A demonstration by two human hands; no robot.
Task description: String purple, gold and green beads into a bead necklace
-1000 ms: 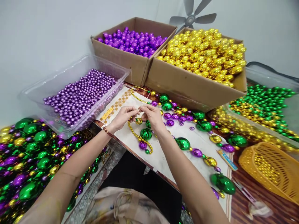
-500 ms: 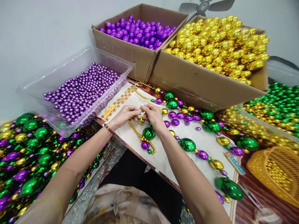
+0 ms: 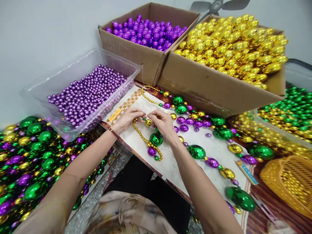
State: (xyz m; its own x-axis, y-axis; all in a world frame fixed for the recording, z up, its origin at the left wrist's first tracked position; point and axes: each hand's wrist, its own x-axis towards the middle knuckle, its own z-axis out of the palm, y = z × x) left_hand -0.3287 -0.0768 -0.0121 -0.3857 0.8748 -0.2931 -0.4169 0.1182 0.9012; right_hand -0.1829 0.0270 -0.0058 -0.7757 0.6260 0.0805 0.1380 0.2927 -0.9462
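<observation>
Gold beads [image 3: 140, 134] ran from beside the left hand [image 3: 128, 120], the nearer one, toward the table's [image 3: 284, 209] front. Its fingertips and the right hand's [image 3: 163, 122] pinched thin white thread [image 3: 145, 113].

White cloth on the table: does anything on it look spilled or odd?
A small purple bead lies by itself on the white cloth, right of the right hand. It looks stray because it seems joined to none of the beaded strands.

The brown table [image 3: 282, 209] bears a cloth [image 3: 170, 166] and yellow basket [image 3: 271, 174].
</observation>
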